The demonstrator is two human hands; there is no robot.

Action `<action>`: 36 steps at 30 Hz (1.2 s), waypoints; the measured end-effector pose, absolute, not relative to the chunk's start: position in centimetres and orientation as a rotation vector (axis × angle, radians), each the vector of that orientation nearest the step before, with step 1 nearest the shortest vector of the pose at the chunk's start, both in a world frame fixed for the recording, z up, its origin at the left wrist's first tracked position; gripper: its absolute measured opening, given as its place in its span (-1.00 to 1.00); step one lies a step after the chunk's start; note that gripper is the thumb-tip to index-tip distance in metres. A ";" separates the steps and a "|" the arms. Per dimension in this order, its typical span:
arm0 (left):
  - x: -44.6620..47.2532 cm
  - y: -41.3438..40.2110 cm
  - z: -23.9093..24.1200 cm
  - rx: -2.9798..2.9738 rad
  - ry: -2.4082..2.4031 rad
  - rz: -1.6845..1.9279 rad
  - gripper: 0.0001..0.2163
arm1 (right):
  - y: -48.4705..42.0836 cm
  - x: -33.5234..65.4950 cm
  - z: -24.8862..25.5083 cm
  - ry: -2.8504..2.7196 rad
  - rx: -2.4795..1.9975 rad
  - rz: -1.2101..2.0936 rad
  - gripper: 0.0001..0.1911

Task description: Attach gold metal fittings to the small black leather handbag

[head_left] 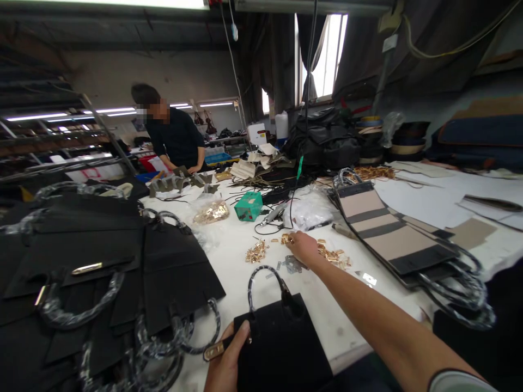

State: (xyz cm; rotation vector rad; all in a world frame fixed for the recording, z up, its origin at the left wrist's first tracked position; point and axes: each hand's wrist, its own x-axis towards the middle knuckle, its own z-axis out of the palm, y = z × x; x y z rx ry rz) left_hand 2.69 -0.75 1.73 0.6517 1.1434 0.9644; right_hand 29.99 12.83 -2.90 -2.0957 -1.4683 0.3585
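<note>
My left hand (231, 354) grips the left edge of a black handbag panel (281, 345), its thumb on top. A plastic-wrapped handle (265, 272) arches from the panel's upper edge. Beside that hand sticks out a dark strap with a gold metal tip (213, 351). My right hand (304, 247) reaches across the white table, fingertips pinched together among small gold metal fittings (333, 255). Whatever lies between those fingertips is too small to make out. Below the hand lie thin grey metal plates (293, 265), and to its left is a little heap of gold pins (256, 251).
Black bag panels with wrapped handles (175, 272) are piled at left. A green box (248, 207), a pen-shaped grey tool (273, 215) and a bag of gold parts (212, 212) sit behind. Beige-and-black panels (379, 223) are stacked at right. A co-worker (175, 133) stands across the table.
</note>
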 end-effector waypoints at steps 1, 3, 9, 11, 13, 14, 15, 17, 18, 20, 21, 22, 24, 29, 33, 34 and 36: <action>2.6 -0.8 1.7 0.661 1.139 0.962 -0.66 | 13.0 30.1 -3.0 -1.473 -2.088 0.361 -0.77; 2.5 -0.9 1.8 0.678 1.137 0.952 -0.64 | 12.9 30.4 -3.0 -1.469 -2.052 0.377 -0.79; 2.3 -1.1 1.7 0.697 1.161 0.977 -0.66 | 10.0 31.1 -1.2 -1.346 -1.825 0.508 -0.74; 2.2 -1.1 1.5 0.690 1.142 0.985 -0.65 | 8.1 30.4 -0.4 -1.324 -1.716 0.595 -0.67; 2.0 -1.1 1.2 0.706 1.141 0.999 -0.66 | 5.8 29.3 0.2 -1.232 -1.505 0.792 -0.63; 1.9 -1.1 1.0 0.721 1.146 1.003 -0.68 | 4.6 28.6 0.3 -1.155 -1.368 0.911 -0.63; 1.7 -1.0 0.8 0.734 1.155 1.006 -0.70 | 3.4 27.9 0.4 -1.066 -1.231 1.015 -0.64; 1.5 -1.0 0.4 0.747 1.167 1.007 -0.72 | 1.1 26.5 0.4 -0.907 -1.043 1.116 -0.66; 1.4 -1.1 0.2 0.747 1.170 1.008 -0.73 | 0.1 25.8 0.3 -0.870 -1.020 1.106 -0.67; 1.2 -1.2 -0.1 0.753 1.156 1.016 -0.72 | -1.7 24.7 -0.1 -0.825 -1.035 1.048 -0.66; 1.2 -1.3 -0.1 0.758 1.144 1.027 -0.71 | -2.3 24.3 -0.3 -0.811 -1.050 1.026 -0.63; 1.2 -1.4 -0.2 0.764 1.133 1.039 -0.71 | -2.9 24.0 -0.6 -0.806 -1.066 1.014 -0.60; 1.3 -1.7 -0.1 0.768 1.125 1.069 -0.73 | -3.7 23.6 -1.1 -0.818 -1.093 1.016 -0.58; 1.3 -2.0 -0.3 0.786 1.089 1.099 -0.73 | -3.9 23.4 -1.6 -0.922 -1.169 1.014 -0.63; 1.1 -1.9 -0.7 0.842 1.072 1.112 -0.72 | -2.9 23.0 -1.2 -0.982 -1.251 0.917 -0.61; 1.1 -1.9 -0.8 0.847 1.075 1.111 -0.70 | -2.5 22.9 -1.1 -0.992 -1.274 0.892 -0.61; 1.0 -1.9 -1.0 0.834 1.095 1.116 -0.65 | -1.6 22.5 -1.0 -1.015 -1.341 0.838 -0.62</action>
